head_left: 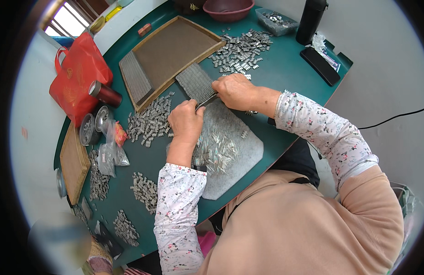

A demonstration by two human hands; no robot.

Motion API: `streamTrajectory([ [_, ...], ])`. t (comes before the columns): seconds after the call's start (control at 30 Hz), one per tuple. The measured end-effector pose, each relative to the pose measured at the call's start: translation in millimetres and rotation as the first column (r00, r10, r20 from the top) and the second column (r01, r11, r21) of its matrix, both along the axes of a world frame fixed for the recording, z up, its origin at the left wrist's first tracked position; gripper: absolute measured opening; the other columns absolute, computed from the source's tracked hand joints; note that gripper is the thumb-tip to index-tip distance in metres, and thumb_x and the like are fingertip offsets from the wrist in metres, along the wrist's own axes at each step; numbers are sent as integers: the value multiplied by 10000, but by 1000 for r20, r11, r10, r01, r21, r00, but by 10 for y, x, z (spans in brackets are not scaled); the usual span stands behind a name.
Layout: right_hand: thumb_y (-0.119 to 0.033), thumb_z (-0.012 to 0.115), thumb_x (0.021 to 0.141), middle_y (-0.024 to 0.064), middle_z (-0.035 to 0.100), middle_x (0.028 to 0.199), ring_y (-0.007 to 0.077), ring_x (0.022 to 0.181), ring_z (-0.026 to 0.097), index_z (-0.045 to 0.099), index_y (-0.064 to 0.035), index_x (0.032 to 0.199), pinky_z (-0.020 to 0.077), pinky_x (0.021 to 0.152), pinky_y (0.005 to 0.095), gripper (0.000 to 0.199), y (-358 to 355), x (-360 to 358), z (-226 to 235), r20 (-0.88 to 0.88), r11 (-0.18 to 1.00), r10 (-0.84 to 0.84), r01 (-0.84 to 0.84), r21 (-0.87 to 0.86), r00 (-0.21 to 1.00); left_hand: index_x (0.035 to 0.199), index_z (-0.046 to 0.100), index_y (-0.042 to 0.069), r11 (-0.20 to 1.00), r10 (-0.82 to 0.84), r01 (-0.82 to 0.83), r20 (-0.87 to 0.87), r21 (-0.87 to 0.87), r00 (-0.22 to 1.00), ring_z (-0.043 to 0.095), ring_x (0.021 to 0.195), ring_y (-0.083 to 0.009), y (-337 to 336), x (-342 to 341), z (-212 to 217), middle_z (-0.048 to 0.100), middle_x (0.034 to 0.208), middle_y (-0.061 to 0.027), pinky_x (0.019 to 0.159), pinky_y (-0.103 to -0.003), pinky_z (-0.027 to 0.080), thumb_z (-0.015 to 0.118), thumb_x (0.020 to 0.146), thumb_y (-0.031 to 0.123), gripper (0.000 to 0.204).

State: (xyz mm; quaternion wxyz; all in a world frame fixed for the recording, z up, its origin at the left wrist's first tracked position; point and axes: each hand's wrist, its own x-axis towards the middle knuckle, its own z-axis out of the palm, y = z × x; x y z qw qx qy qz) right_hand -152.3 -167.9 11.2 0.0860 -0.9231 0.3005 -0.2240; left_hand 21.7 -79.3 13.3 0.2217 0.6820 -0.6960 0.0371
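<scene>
My left hand [186,121] and my right hand [237,90] meet at the near end of a grey ribbed block of small metal parts [196,82] lying on the green table [290,68]. Both hands pinch the block's near edge, fingers closed on it. Below them lies a grey felt mat [241,146] with a loose heap of thin shiny pins [216,149]. Piles of small grey metal pieces [241,50] sit beyond my right hand, and another pile of such pieces [150,121] lies left of my left hand.
A wooden tray [175,46] holds another ribbed block [135,75]. A red bag [79,73], round tins [95,123], plastic bags [113,146], a dark red bowl [228,9], a black bottle [311,18] and a black case [319,65] ring the table. A smaller wooden tray [74,162] sits left.
</scene>
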Motion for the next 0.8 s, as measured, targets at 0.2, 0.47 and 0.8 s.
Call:
streamTrajectory([
  [0.2,-38,614,689,199,670,769,364,774,670,644,-16,804,524,685,446,121,-102,39,-99,-69,998,-59,57,-24,996,750,664,38,996,86,-85,83,-18,993,649,692,-331,-100,8,-72,668,742,-136,617,-427,488,777,712,290,279],
  [0.47,-204,674,818,182,671,806,362,816,662,618,-7,873,519,717,454,213,-141,-5,-49,-170,993,-116,120,14,979,757,662,36,992,125,-125,-13,25,992,652,733,-354,-84,57,-73,672,764,-150,634,-439,491,785,702,278,278],
  [0.8,-96,636,747,184,674,762,346,761,676,629,-5,830,529,654,436,123,61,-100,53,-134,997,-67,62,-38,989,806,679,38,987,130,-117,-119,110,984,652,730,-348,16,92,-72,672,756,-147,650,-437,496,757,730,207,201],
])
